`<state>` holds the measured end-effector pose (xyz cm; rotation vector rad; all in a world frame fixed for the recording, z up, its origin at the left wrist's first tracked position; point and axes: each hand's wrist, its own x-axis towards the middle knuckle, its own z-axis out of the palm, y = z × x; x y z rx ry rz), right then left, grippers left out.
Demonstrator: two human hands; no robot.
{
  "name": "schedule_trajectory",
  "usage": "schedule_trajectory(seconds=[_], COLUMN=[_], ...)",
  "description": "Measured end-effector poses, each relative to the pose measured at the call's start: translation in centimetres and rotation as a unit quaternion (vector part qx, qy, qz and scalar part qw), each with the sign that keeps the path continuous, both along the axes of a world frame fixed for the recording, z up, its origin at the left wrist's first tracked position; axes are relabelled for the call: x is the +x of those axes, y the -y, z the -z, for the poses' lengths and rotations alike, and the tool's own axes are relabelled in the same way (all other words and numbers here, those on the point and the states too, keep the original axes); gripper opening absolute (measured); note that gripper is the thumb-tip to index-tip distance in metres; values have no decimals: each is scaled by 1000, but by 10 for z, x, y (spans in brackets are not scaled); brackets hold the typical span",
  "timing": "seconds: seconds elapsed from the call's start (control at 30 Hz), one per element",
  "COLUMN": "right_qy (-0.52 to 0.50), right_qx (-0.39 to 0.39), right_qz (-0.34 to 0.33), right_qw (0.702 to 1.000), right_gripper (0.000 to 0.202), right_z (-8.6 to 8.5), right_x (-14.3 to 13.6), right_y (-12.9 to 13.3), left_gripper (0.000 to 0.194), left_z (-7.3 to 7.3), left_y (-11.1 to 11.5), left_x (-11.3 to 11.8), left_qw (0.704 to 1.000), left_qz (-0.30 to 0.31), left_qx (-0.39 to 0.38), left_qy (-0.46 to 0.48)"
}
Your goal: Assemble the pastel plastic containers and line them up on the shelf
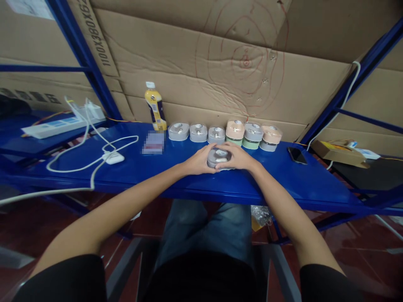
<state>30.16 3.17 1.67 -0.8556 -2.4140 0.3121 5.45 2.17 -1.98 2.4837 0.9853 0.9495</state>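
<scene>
Both my hands are wrapped around a small grey lidded box [219,156] at the front middle of the blue table. My left hand [200,161] grips its left side, and my right hand [239,157] curves over its back and right side. A shiny, pale oblong detail shows on the box between my fingers. Just behind stand similar single grey boxes [198,133]. To their right are two-tier ones: a peach-and-green stack [235,132], a grey-and-green stack [252,135] and a peach-and-grey stack [271,137].
A yellow drink bottle [155,107] stands by the cardboard wall [176,58], near a blurred-out rectangle [154,142]. White cables and a charger [113,157] lie left, by a power strip [56,126]. Right are a phone [297,155] and an open carton [338,153]. Blue posts [91,79] frame the table.
</scene>
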Motion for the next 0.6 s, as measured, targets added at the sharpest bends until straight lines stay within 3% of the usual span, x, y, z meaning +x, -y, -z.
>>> schedule_trajectory(seconds=[0.1, 0.23, 0.3, 0.47, 0.6], right_qy=[-101, -248, -278, -258, -233], right_qx=[39, 107, 125, 112, 104], right_qz=[51, 190, 229, 249, 248], right_qw=[993, 944, 925, 927, 935], right_gripper=[72, 74, 77, 81, 79], right_z=[-6, -18, -20, -14, -10], right_x=[10, 29, 35, 35, 37], right_y=[-5, -13, -17, -19, -21], left_gripper=[107, 100, 100, 94, 91], left_z=[-9, -32, -45, -63, -62], left_y=[-2, -24, -45, -90, -100], left_x=[-8, -12, -4, 45, 84], left_qw=[997, 958, 938, 917, 918], left_qz=[-65, -262, -327, -392, -386], left_qx=[34, 54, 36, -4, -21], left_qy=[30, 107, 109, 77, 84])
